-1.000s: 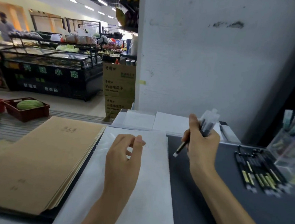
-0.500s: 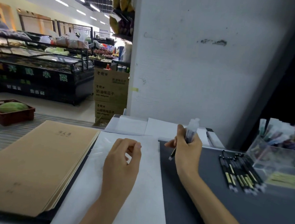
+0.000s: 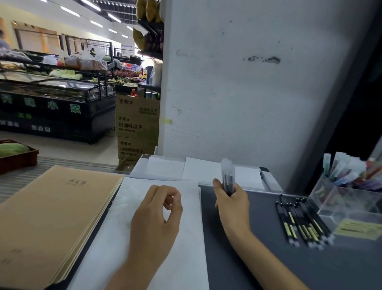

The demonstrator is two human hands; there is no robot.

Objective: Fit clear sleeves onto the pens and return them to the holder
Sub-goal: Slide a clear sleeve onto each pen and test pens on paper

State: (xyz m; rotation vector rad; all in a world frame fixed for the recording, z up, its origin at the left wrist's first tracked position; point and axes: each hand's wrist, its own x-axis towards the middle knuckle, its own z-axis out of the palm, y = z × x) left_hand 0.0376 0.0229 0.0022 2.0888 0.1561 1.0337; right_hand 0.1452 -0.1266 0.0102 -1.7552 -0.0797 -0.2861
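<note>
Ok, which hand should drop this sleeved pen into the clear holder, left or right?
Right. The right hand grips the sleeved pen upright, and the clear holder stands to its right. The left hand is curled over the white paper, farther from the holder.

The right hand (image 3: 231, 203) wraps the lower part of the pen (image 3: 227, 182), so the pen's tip and how far down the clear sleeve (image 3: 226, 168) reaches are hidden in the fist. On the left hand (image 3: 156, 220) thumb and forefinger meet, but whether they pinch anything cannot be told. Right of the right hand, the loose pens (image 3: 300, 220) smear into blur at their near ends, and their number is unclear. Beyond them the holder (image 3: 350, 203) is cut by the right edge, its contents a blurred jumble. Left of the left hand, the brown sheets (image 3: 42, 220) run off the left edge. Both forearms leave at the bottom edge.
</note>
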